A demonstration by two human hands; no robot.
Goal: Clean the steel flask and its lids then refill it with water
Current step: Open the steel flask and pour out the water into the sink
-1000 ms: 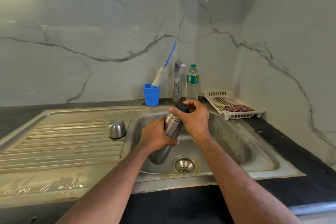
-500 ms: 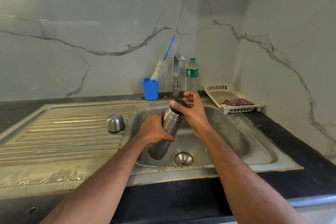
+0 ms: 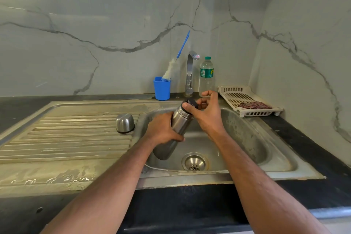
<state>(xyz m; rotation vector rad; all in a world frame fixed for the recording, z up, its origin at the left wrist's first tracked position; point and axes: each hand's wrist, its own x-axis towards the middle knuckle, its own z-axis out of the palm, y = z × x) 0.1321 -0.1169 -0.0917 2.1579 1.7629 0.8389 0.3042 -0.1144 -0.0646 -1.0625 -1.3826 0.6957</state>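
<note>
Head view: steel flask point(image 3: 178, 123) tilted over the sink point(image 3: 252, 138). Left hand point(image 3: 161, 129) grips its body; right hand point(image 3: 207, 112), fingers curled, pinches the black inner lid point(image 3: 191, 103), still seated. Steel outer cap point(image 3: 125, 123) already off, left of the sink. Tap point(image 3: 190, 70) dry. Washing and refilling appear undone.

A blue cup point(image 3: 162, 88) stands at the far edge of the counter with a bottle brush point(image 3: 175, 63) leaning out of it. Right of the tap point(image 3: 190, 74) stands a plastic water bottle point(image 3: 206, 76), and further right a white slotted tray point(image 3: 247, 103) holds a dark red scrubber point(image 3: 253, 105).
</note>
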